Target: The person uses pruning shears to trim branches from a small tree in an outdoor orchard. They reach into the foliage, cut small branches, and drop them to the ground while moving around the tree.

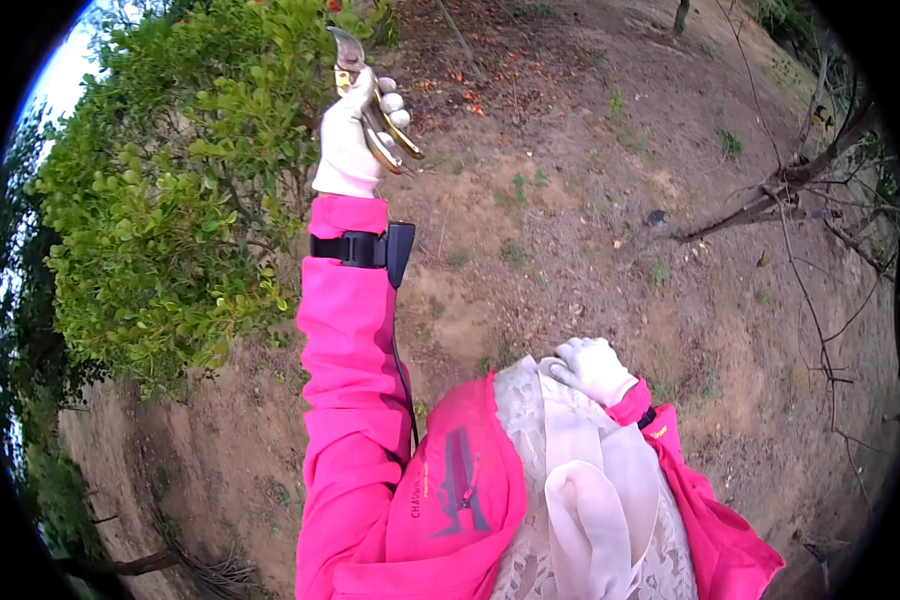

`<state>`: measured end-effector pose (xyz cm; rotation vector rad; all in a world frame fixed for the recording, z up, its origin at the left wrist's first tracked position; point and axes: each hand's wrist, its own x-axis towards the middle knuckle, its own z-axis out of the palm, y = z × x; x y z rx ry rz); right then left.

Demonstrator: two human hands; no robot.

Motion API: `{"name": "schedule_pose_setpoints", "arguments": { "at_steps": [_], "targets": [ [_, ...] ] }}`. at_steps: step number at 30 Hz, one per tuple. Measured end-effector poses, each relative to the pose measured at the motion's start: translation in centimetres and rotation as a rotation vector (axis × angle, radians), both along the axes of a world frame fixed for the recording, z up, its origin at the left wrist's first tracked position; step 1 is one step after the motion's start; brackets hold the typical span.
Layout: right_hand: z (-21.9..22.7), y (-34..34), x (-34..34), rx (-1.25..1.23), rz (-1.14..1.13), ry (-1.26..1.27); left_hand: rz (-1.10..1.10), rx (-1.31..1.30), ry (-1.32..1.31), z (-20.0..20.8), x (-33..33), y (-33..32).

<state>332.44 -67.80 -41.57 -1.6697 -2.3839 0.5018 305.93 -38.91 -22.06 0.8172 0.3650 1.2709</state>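
Observation:
My left hand (348, 145), in a white glove, reaches out at the top, left of centre. It is wrapped round the handles of a pair of pruning shears (348, 48), whose curved metal blade points up and away. Below the glove, the handle ends stick out to the right. The leafy green shrub (160, 220) is just left of this hand. Close against my body, my right hand (590, 370), also white-gloved, is by the lace top (520, 420). Its fingers are curled in; whatever may be inside them is hidden.
Brown sloping soil (620, 260) with scattered dry litter lies below. Bare branches (750, 205) jut in from the right. Reddish bits (470, 95) dot the ground beyond the shears. A black strap (350, 248) with a dark device and cable circles my left forearm.

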Motion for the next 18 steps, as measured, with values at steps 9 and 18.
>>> {"name": "schedule_pose_setpoints", "arguments": {
  "at_steps": [9, 18],
  "targets": [
    [-0.2, -1.0, 6.3, -0.146, -0.256, -0.094, -0.247, 0.044, -0.299, -3.6, -0.2, -12.0],
    [-2.2, 2.1, 6.6, -0.033, -0.092, -0.055, 0.094, -0.131, -0.345, -7.6, 3.0, -15.1]
  ]
}}
